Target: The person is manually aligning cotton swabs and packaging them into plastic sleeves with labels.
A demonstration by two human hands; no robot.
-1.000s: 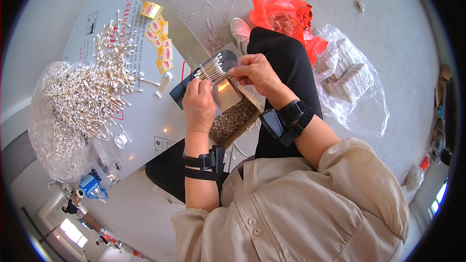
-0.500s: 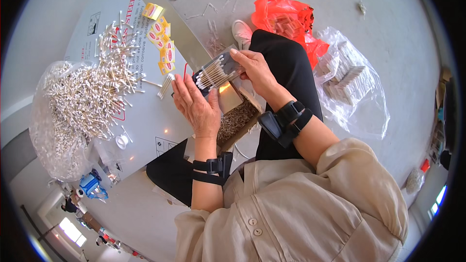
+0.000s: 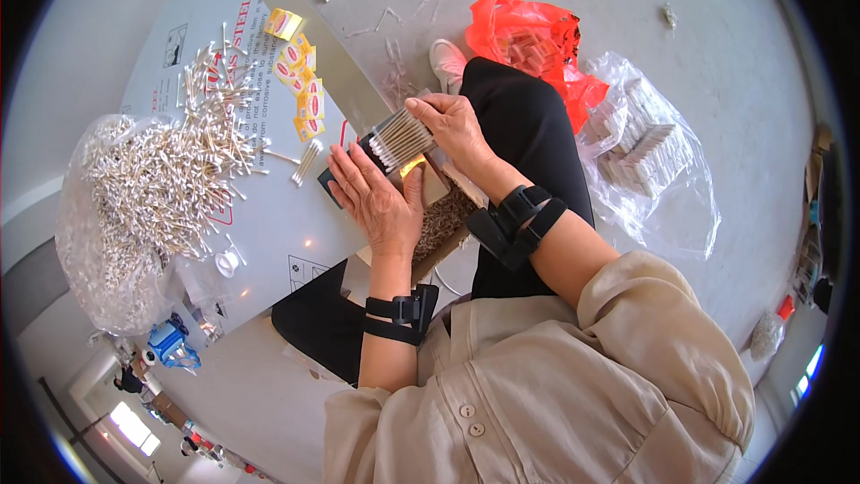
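**Squaring a bundle of swabs**

Starting at the far left, a clear plastic bag (image 3: 98, 242) spills a big heap of cotton swabs (image 3: 170, 170) onto the white board (image 3: 269, 224) that serves as a work surface. Beyond the heap lie small yellow packets (image 3: 300, 81), and a few loose swabs (image 3: 306, 161) sit just beside the hands.

At centre, the left hand (image 3: 381, 202) is flat and open — fingers stretched out, palm pressed against the near side of a neat bundle of swabs (image 3: 400, 137). The right hand (image 3: 457, 125) is curled shut over the bundle's top, pinching it between thumb and fingers above a small box (image 3: 443, 224) on the lap.

Farther right on the concrete floor sit an orange plastic bag (image 3: 528, 40) and a clear bag of packed swab boxes (image 3: 649, 157).
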